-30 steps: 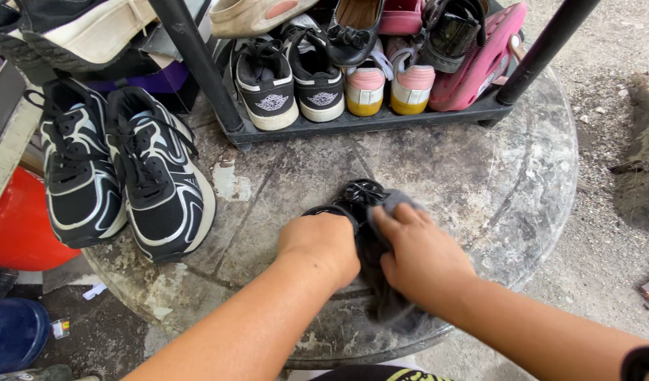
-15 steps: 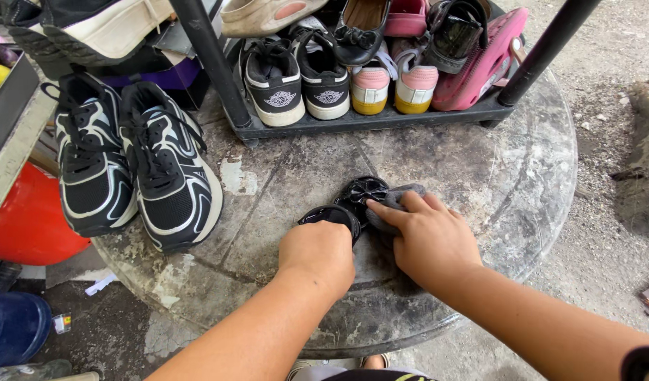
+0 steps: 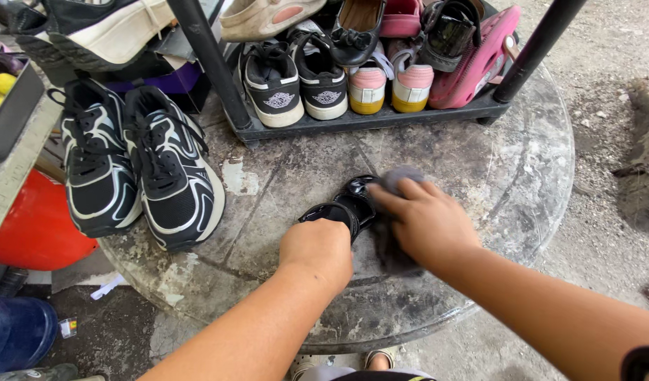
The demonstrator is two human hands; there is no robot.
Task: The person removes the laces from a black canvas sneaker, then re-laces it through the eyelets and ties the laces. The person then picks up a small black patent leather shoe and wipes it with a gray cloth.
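the fingers of the right hand (image 3: 426, 222) are curled over a grey cloth (image 3: 398, 176) and press it on the toe of a small black glossy shoe (image 3: 349, 204), at the middle of the frame. the left hand (image 3: 317, 247) is clenched around the heel end of the shoe and pins it on the round worn table (image 3: 522, 176). the shoe looks light, stiff and slippery on its shiny skin, so the heel and the opening seem the safest places to hold. both forearms come from the lower edge of the frame, wrists bent down. black sneakers (image 3: 137, 173) stand at the left, a shoe rack (image 3: 366, 120) at the top.
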